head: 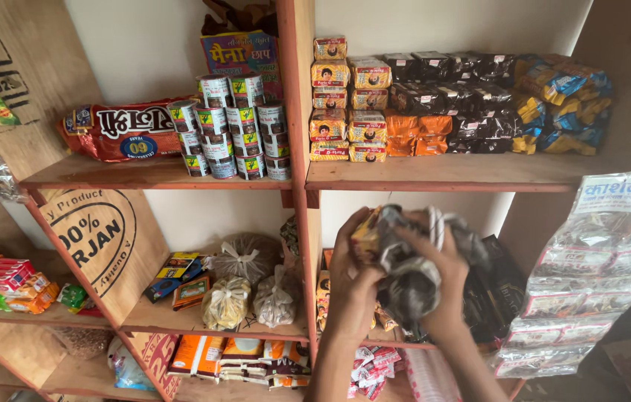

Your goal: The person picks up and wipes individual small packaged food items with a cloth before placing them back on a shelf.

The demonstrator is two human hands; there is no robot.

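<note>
Both hands are raised in front of the middle shelf (375, 344) of the right bay. The left hand (350, 279) has its grip closed on the near left side of a bundle of dark crinkled packets (405, 272), thumb and fingers wrapped over a yellow-edged packet at the top left. The right hand (438, 279) grips the same bundle from the right, fingers curled over its top and pressing into the grey wrapping. The bundle is held clear of the shelf board, just in front of a heap of black packets (498, 286) lying at the right end of that shelf. Above, the upper shelf (449, 175) carries stacked yellow biscuit packs (349, 100) at its left end, orange packs (412, 134) and dark packs (453, 93) in the middle, and blue and yellow packs (561, 104) at its right end. Left of the wooden upright (297, 149), small tins (233, 123) stand stacked beside a long red packet (118, 134). Below them lie knotted clear bags (245, 286) of loose goods. Strips of sachets (595, 275) hang at the right edge.
</note>
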